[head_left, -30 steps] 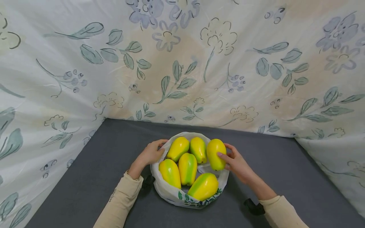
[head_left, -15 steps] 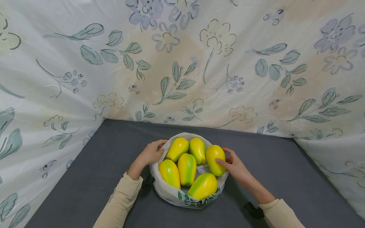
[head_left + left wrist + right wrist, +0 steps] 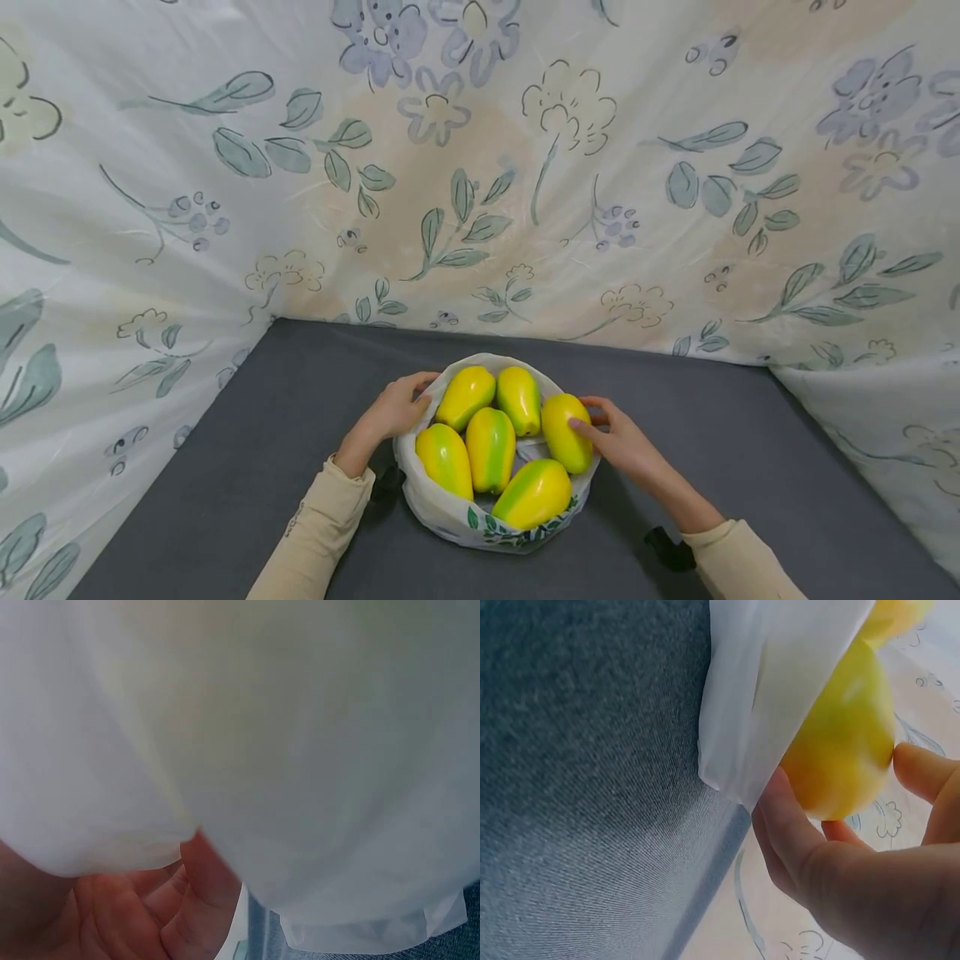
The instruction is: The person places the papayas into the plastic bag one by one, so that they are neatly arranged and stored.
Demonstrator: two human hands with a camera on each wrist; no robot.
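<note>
A white bag (image 3: 441,528) with a green leaf print stands with its mouth wide, holding several shiny yellow-green papayas (image 3: 491,450). My left hand (image 3: 393,406) grips the bag's left rim; in the left wrist view, white bag material (image 3: 247,750) covers much of that hand's fingers. At the right side of the mouth, my right hand (image 3: 618,437) holds one papaya (image 3: 567,433) between thumb and fingers. In the right wrist view the thumb is on one side of this papaya (image 3: 840,742), with fingers between it and the bag's edge (image 3: 742,712).
The bag rests on a dark grey tabletop (image 3: 247,467). A pale floral sheet (image 3: 480,167) hangs behind the table and along both sides. Dark straps (image 3: 670,550) show near the wrists under beige sleeves (image 3: 738,558).
My right hand has lowered its papaya from above the bag's right rim into the mouth, beside the others. The left hand has kept its place on the rim. The head view tilted slightly.
</note>
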